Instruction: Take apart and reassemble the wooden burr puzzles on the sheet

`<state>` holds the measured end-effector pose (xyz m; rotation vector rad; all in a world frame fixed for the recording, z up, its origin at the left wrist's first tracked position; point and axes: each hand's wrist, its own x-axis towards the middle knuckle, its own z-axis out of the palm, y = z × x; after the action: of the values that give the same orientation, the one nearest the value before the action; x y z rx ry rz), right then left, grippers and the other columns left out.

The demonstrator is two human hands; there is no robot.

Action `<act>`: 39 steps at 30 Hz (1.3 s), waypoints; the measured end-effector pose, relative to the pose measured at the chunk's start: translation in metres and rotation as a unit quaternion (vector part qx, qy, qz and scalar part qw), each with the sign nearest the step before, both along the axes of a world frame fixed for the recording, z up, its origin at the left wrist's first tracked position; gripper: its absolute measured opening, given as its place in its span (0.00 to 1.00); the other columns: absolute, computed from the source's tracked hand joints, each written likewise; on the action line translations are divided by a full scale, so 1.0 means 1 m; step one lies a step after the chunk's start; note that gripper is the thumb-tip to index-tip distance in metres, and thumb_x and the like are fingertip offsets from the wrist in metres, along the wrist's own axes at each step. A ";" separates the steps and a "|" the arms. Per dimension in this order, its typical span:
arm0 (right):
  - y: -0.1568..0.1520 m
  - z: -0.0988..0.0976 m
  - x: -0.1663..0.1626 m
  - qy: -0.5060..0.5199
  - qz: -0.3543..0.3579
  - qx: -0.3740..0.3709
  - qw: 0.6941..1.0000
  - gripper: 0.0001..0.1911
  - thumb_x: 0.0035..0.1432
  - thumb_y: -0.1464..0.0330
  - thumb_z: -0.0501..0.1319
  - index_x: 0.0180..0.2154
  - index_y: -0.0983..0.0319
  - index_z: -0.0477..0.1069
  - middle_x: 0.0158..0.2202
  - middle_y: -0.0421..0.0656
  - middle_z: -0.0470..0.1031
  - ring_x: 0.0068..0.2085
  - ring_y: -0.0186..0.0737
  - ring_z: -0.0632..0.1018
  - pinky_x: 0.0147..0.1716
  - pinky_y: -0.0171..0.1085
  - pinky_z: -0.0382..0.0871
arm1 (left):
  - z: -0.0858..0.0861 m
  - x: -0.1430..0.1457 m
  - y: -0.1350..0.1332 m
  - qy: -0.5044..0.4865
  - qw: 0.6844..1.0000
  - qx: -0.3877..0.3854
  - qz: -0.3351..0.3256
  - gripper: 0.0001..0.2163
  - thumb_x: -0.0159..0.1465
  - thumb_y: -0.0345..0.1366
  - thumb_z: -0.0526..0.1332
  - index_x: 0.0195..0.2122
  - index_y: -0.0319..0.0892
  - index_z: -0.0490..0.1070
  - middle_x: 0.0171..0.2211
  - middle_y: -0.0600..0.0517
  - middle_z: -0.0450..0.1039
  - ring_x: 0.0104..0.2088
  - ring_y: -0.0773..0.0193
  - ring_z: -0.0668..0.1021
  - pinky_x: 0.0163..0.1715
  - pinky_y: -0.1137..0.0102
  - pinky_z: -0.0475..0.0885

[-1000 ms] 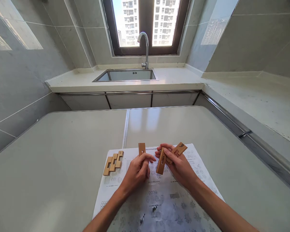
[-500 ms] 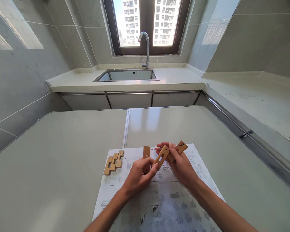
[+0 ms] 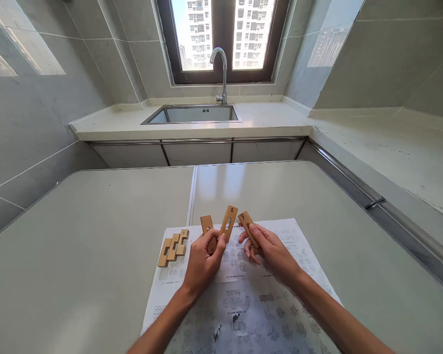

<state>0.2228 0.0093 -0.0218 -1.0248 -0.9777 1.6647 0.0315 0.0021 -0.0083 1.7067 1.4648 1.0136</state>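
Note:
My left hand (image 3: pixel 203 260) grips two flat wooden puzzle pieces that fan upward: a shorter brown one (image 3: pixel 206 225) and a slotted one marked "2" (image 3: pixel 229 221). In my right hand (image 3: pixel 268 248) is a third wooden piece (image 3: pixel 248 227), pinched between thumb and fingers, just right of the slotted one and apart from it. Both hands hover over a printed instruction sheet (image 3: pixel 243 290) on the table. A cluster of joined wooden pieces (image 3: pixel 173 247) lies on the sheet's left edge, left of my left hand.
The pale table (image 3: pixel 96 236) has a seam down its middle. Beyond it runs a counter with a steel sink (image 3: pixel 194 114) and a tap (image 3: pixel 221 71) under a window. A second counter (image 3: pixel 391 147) runs along the right wall.
The slotted piece marked "2" passed from my right hand to my left, which now holds two pieces upright. My right hand keeps one piece and has turned it more upright.

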 end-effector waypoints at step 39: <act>-0.008 0.006 0.000 -0.156 0.089 0.096 0.979 0.21 0.69 0.50 0.60 0.31 0.58 0.64 0.20 0.33 0.63 0.22 0.34 0.61 0.24 0.35 0.54 | -0.018 -0.013 0.000 0.201 0.961 0.185 0.029 0.09 0.72 0.38 0.57 0.40 0.46 0.77 0.28 0.53 0.71 0.23 0.66 0.69 0.27 0.72 0.63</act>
<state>0.2228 0.0010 -0.0154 -1.1124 -1.4440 1.5401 0.0189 0.0021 -0.0267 2.2541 1.6585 1.0659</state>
